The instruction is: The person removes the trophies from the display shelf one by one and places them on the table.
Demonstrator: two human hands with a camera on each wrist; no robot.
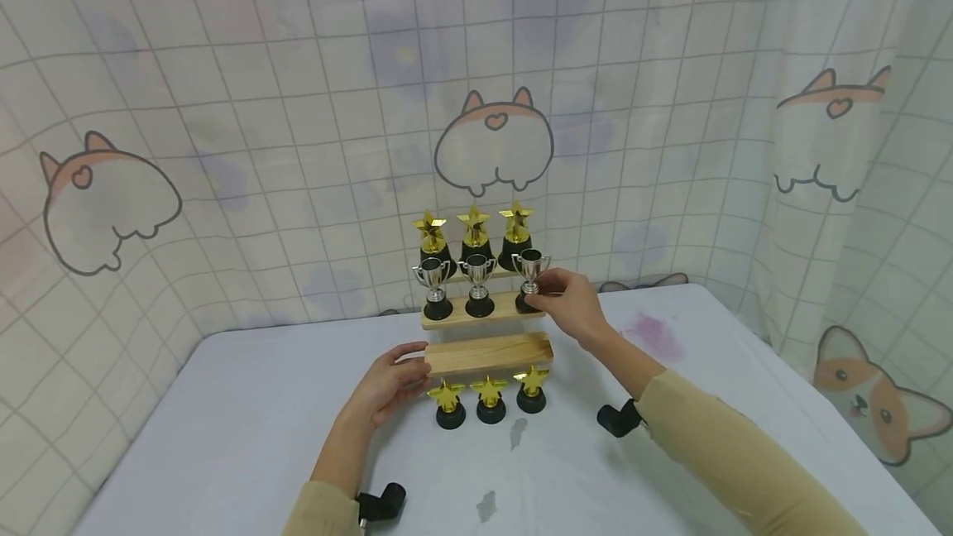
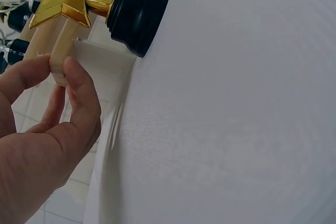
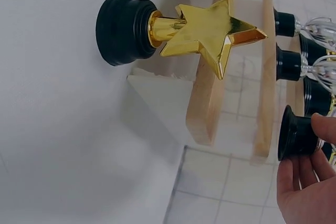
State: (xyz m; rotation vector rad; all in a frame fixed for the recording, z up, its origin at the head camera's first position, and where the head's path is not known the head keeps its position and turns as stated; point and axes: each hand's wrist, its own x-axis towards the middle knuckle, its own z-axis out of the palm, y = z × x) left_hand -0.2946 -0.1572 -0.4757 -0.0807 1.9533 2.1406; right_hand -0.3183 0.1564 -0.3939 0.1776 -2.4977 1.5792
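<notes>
My left hand (image 1: 390, 380) pinches the left end of the lowest wooden shelf board (image 1: 487, 354); the left wrist view shows thumb and fingers on the board's end (image 2: 59, 66). With my right hand (image 1: 572, 304) I hold a small silver trophy cup (image 1: 531, 267) by its black base (image 3: 298, 134), at the right end of the middle shelf (image 1: 487, 310). Whether that base touches the shelf, I cannot tell. Two more silver trophy cups (image 1: 477, 271) stand upright to its left. Behind them, three gold star trophies (image 1: 474, 230) stand on the top shelf.
Three more gold star trophies (image 1: 490, 395) stand on the white tabletop (image 1: 283, 428) in front of the lowest board. A white grid-patterned curtain (image 1: 313, 106) hangs behind and at the sides. Black wrist camera mounts (image 1: 383, 503) stick out from both wrists.
</notes>
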